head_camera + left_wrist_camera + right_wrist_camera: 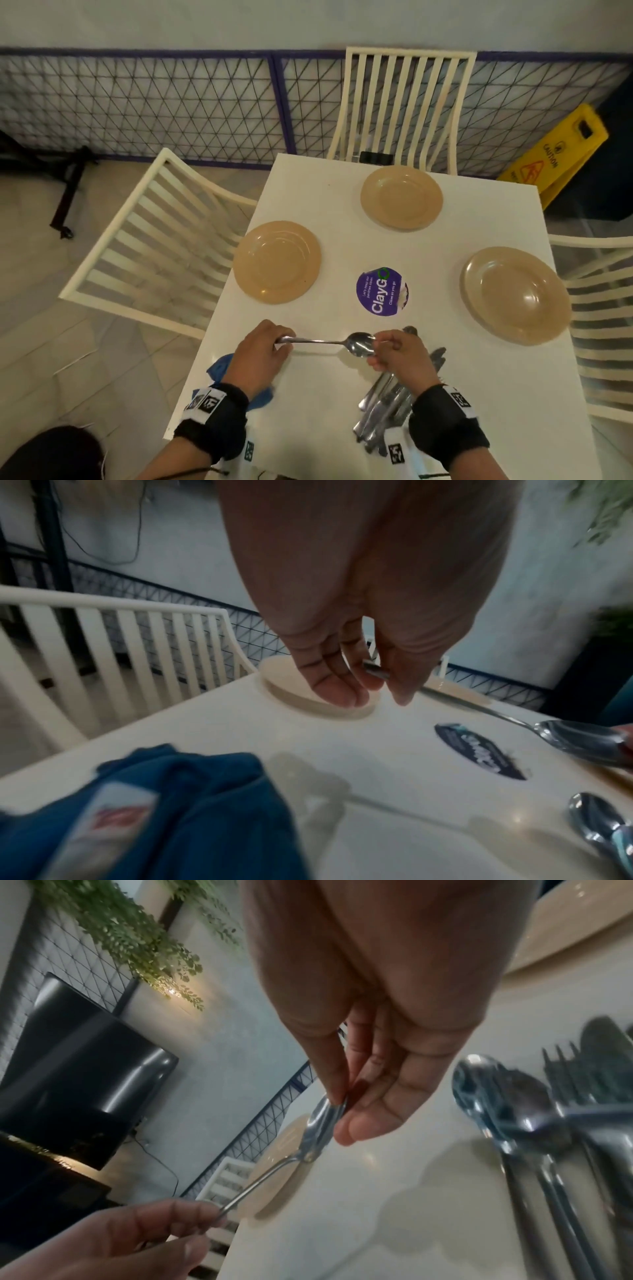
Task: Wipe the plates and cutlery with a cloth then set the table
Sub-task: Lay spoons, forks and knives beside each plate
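A metal spoon (329, 342) hangs level above the white table (308, 394), held at both ends. My left hand (270, 346) pinches the handle end (375, 670). My right hand (394, 349) pinches the bowl (322, 1123) between thumb and fingers. A blue cloth (222, 366) lies crumpled on the table under my left wrist, also seen as a blue cloth (171, 804) close to the camera. Three tan plates sit around the table: left plate (277, 262), far plate (401, 198), right plate (515, 295). A pile of cutlery (387, 407) lies under my right wrist.
A round purple sticker (382, 292) marks the table's middle. Cream slatted chairs stand at the left (154, 240), far (404, 106) and right (603, 325) sides. A yellow caution sign (558, 154) leans at the back right beside a wire fence (154, 106).
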A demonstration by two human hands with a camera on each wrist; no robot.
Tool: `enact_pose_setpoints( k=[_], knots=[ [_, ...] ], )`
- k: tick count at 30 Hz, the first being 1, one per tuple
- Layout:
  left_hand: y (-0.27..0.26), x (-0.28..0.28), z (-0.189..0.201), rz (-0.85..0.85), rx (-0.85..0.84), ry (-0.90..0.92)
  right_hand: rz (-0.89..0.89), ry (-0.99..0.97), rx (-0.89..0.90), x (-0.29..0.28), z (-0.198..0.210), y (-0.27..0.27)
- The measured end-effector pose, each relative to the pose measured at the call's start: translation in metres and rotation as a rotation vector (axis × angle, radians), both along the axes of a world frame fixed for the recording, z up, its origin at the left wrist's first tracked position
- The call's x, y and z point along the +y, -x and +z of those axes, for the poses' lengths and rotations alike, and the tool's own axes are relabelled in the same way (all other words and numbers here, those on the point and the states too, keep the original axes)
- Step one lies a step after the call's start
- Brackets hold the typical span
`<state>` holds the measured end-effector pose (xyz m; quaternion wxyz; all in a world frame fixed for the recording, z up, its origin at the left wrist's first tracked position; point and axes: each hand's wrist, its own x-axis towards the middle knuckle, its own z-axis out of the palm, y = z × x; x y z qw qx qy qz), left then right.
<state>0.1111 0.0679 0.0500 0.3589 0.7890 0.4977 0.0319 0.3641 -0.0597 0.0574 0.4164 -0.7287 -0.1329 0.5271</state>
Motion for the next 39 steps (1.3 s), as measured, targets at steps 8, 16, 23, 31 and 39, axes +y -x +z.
enact_pose_setpoints(
  k=[8,16,23,31,39],
  knots=[
    [0.055,-0.014,-0.003,0.023,0.201,-0.022,0.074,0.109,0.118,0.002,-0.028,0.059],
    [0.07,0.028,-0.001,0.008,0.16,-0.043,-0.005,0.116,0.11,0.041,-0.032,0.075],
    [0.039,0.155,-0.002,-0.046,0.003,-0.191,-0.167,0.029,-0.001,0.147,-0.016,0.053],
    [-0.026,0.301,-0.008,-0.152,-0.084,-0.265,-0.255,0.024,-0.131,0.272,-0.018,0.005],
    [-0.059,0.385,-0.057,-0.252,-0.008,-0.195,-0.273,0.135,-0.202,0.353,-0.058,-0.029]
  ],
)
